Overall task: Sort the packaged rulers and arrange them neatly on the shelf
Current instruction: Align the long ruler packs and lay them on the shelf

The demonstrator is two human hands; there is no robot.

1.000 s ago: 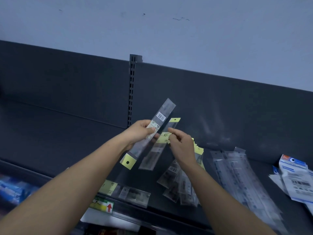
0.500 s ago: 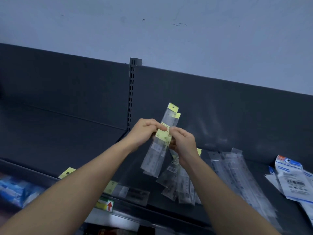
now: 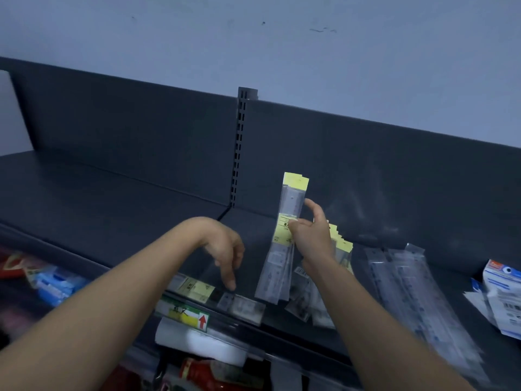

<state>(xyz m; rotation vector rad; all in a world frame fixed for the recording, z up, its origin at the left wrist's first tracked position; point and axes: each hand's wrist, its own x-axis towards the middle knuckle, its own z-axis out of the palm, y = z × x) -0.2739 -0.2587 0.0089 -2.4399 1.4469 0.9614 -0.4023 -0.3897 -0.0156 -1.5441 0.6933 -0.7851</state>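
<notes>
Grips with the right hand (image 3: 311, 238) a bundle of clear plastic ruler packs with yellow card headers (image 3: 283, 249): thumb pressed on the yellow label at the middle, lower fingers curled behind, index finger stretched up along the edge. Stands nearly upright above the dark grey metal shelf (image 3: 112, 210), yellow headers on top, lower ends hanging just over the front part of the board. Half a second ago held by both hands and more tilted; now held by the right one alone.

Has let go with the left hand (image 3: 225, 249) and dropped down to the shelf front. Hangs there with fingers pointing downward, loosely bent, gripping nothing. Touches with one fingertip a single flat clear ruler pack (image 3: 245, 304) lying along the front edge, in the same place as before. Cannot tell whether pressing or only touching.

Behind the right wrist, a fanned pile of yellow-headed packs (image 3: 342, 246) on the shelf. Further right, long clear packs of transparent rulers (image 3: 408, 292) lying slantwise, and white-and-blue printed packets (image 3: 503, 294) at the far edge. On the shelf rail under the left hand, a yellow and white price label with a red arrow (image 3: 187, 314).
</notes>
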